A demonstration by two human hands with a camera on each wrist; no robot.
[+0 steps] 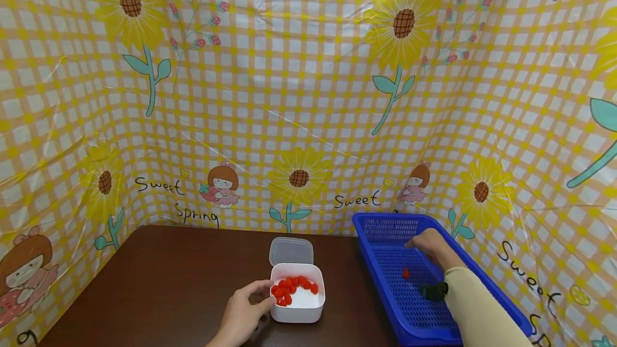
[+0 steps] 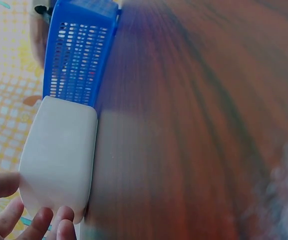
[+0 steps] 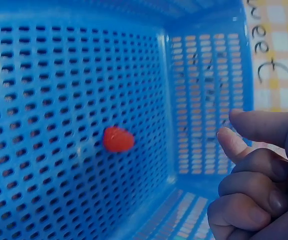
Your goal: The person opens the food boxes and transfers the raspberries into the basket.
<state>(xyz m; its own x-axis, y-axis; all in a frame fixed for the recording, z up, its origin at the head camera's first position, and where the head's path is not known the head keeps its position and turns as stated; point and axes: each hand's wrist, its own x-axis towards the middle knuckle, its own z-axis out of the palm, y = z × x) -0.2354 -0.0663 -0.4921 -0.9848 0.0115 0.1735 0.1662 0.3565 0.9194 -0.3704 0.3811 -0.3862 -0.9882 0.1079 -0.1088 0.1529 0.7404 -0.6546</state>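
A white square container [image 1: 299,312] holds several small red pieces [image 1: 289,285], most along its left and back sides. The fingertips of my left hand [image 1: 246,307] touch its left side, also seen in the left wrist view against the container wall [image 2: 59,150]. My right hand [image 1: 431,245] is over the blue mesh basket [image 1: 359,224]. Its thumb and index finger stretch out with a small gap, while the other fingers [image 3: 248,192] curl in; nothing shows between them. One rounded red piece [image 3: 118,139] lies on the basket floor.
Behind the container lies a translucent lid [image 1: 291,251]. The basket's raised rim runs along the right side of the dark brown table [image 1: 144,283]. A checked sunflower cloth [image 1: 299,95] hangs around the back and sides. A dark device [image 1: 434,291] sits at the right wrist.
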